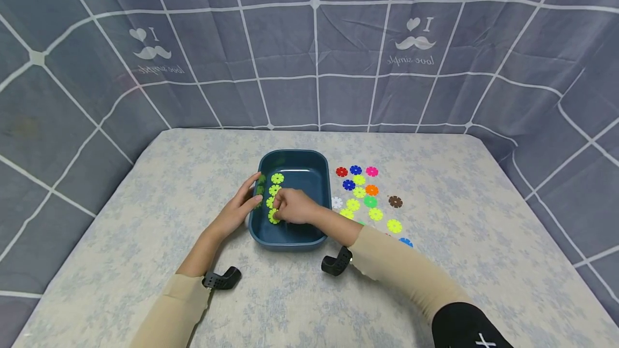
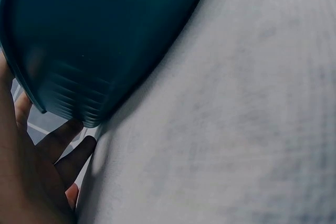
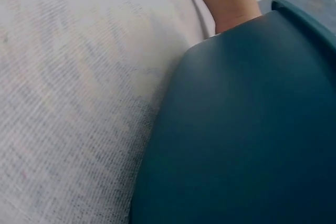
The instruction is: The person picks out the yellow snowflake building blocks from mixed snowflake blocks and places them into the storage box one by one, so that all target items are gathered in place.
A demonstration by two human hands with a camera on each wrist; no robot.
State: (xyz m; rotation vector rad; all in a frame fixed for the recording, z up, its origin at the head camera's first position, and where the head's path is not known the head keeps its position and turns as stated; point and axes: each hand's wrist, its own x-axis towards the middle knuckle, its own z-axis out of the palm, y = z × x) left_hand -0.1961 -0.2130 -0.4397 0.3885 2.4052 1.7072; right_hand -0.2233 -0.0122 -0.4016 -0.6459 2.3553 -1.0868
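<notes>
A dark teal rectangular tub point(image 1: 309, 240) stands on the table. Along its inner left side runs a row of yellow-green notched plastic discs point(image 1: 277, 178). My left hand point(image 1: 234, 215) holds the tub's left wall, thumb over the rim; the left wrist view shows the other fingers point(image 2: 60, 137) spread along the ribbed outside. My right hand point(image 1: 297, 207) reaches down inside the tub, fingers curled, and pinches the nearest yellow-green disc point(image 1: 273, 217) at the front of the row. In the right wrist view the tub's wall point(image 3: 236, 119) hides that hand's fingertips.
Right of the tub, loose notched discs lie scattered: red point(image 1: 342, 172), blue point(image 1: 355, 169), pink point(image 1: 372, 171), orange point(image 1: 372, 190), brown point(image 1: 395, 201), green point(image 1: 370, 201) and several yellow-green ones point(image 1: 394, 226). My right forearm point(image 1: 401, 267) passes in front of some. A grey checked curtain point(image 1: 353, 101) surrounds the table.
</notes>
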